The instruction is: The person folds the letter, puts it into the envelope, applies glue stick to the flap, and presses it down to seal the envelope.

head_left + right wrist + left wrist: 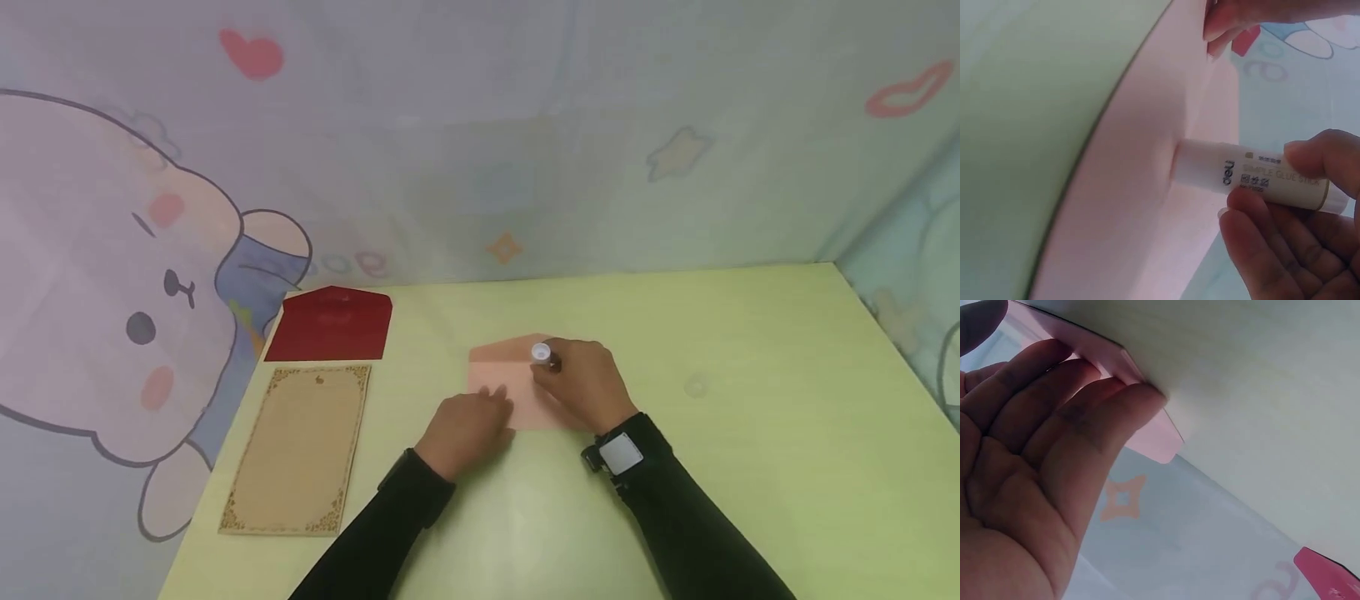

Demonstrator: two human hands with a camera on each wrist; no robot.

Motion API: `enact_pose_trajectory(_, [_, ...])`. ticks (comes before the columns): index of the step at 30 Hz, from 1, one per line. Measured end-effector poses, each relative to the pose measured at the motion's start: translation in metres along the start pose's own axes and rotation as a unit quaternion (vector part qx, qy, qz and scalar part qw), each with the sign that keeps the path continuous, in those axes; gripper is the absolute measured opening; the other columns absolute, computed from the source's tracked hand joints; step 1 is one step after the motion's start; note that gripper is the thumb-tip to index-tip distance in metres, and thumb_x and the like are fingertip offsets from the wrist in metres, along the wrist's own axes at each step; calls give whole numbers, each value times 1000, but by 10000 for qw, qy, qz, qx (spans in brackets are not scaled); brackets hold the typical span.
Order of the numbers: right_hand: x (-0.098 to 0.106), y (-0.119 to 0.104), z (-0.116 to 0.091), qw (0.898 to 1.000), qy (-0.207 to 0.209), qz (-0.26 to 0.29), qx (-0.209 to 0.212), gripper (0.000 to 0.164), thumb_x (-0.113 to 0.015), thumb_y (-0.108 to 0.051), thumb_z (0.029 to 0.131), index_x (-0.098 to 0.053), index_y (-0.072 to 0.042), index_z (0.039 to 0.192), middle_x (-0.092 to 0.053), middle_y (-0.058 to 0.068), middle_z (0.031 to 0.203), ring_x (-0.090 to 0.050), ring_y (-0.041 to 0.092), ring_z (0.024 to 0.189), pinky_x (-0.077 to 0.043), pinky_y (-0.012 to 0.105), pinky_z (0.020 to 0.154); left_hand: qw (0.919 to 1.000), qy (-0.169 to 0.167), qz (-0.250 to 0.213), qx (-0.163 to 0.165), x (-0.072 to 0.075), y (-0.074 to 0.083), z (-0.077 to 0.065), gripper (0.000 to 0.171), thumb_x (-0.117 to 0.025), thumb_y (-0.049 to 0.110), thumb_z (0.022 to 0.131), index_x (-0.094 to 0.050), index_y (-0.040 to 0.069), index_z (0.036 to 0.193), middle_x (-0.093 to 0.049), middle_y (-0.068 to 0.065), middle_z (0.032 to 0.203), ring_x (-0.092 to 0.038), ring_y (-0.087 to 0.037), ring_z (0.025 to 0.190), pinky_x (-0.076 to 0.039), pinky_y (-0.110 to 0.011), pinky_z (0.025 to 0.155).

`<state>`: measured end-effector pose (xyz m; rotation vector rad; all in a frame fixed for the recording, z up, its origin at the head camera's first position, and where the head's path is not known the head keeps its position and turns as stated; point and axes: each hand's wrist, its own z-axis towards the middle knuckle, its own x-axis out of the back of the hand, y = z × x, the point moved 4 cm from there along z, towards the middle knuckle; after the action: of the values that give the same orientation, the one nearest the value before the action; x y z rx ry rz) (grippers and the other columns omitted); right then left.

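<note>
A pink envelope [487,377] lies on the table with its flap spread out toward the back. My right hand [588,379] grips a white glue stick [1254,175] between thumb and fingers. In the right wrist view, the stick's far end meets the pink paper; the glue tip itself is hidden. Extended fingers of my left hand [467,423] rest on the envelope's left part. The left wrist view shows those fingertips against the pink paper near its edge.
A dark red envelope [330,327], flap spread, lies at the table's back left. In front of it is a tan sheet of letter paper [296,450] with an ornate border. A patterned cloth [450,142] hangs behind the pale yellow table [750,417].
</note>
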<state>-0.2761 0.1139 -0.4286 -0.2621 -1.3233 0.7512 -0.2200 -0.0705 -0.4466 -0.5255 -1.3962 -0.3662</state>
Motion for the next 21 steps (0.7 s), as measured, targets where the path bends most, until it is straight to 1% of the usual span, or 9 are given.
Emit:
enact_pose_trajectory(3, [-4,0,-4,10000,38,73,-39,16,-79,-14,98,-86,-7,110,-75,2,77,-63,19,72,-55,36,72,9999,56,100,-72,-4,-1,-4,19,-85,30,100,-75,14,102,-74,0,88,-52,-15,55,-36,-30,44])
enact_pose_trajectory(5, [-7,-1,-4,9999,96,98,10,17,-79,-14,98,-86,-6,111,-75,2,76,-63,19,72,-56,37,72,9998,112,168,-85,-5,-2,-6,21,-87,31,98,-74,15,100,-70,0,83,-50,-15,52,-36,-30,43])
enact_pose_trajectory(7, [-8,-3,-3,9998,155,77,105,16,-79,-14,98,-86,-7,111,-73,2,75,-62,18,72,-55,36,72,9996,187,200,-96,-5,-3,-7,23,-88,32,97,-74,15,101,-69,1,83,-49,-15,52,-38,-31,43])
enact_pose_trajectory(10, [-10,-6,-1,9996,156,-37,212,14,-79,-15,99,-85,-9,109,-70,1,75,-59,18,71,-53,35,71,9997,164,147,-105,-6,-3,-5,21,-87,32,98,-75,15,102,-71,0,86,-51,-16,53,-40,-31,43])
enact_pose_trajectory(13, [-10,-6,1,9993,145,-186,275,9,-78,-15,99,-82,-9,104,-67,1,75,-57,18,71,-52,35,70,9999,109,79,-56,-6,-2,-3,20,-87,31,99,-76,15,104,-74,0,92,-50,-15,54,-40,-31,44])
enact_pose_trajectory(16, [-5,-2,1,9994,208,-211,184,5,-78,-12,98,-78,-8,96,-63,2,74,-55,19,71,-51,36,71,9999,137,-9,4,-7,1,-2,19,-86,29,99,-75,14,101,-72,0,88,-48,-15,53,-40,-30,43])
enact_pose_trajectory(19, [2,2,-1,9997,217,-131,57,6,-78,-10,96,-76,-6,92,-60,2,73,-52,19,70,-48,35,70,9994,331,-49,-17,-11,2,-1,22,-88,30,97,-72,14,97,-65,-1,80,-48,-15,50,-41,-31,41])
enact_pose_trajectory(21, [7,3,-1,9997,234,-117,38,8,-77,-10,96,-74,-7,90,-59,1,72,-51,18,69,-46,35,69,9986,532,-30,-47,-22,-2,2,26,-89,32,95,-70,14,94,-63,0,79,-48,-16,49,-40,-35,39])
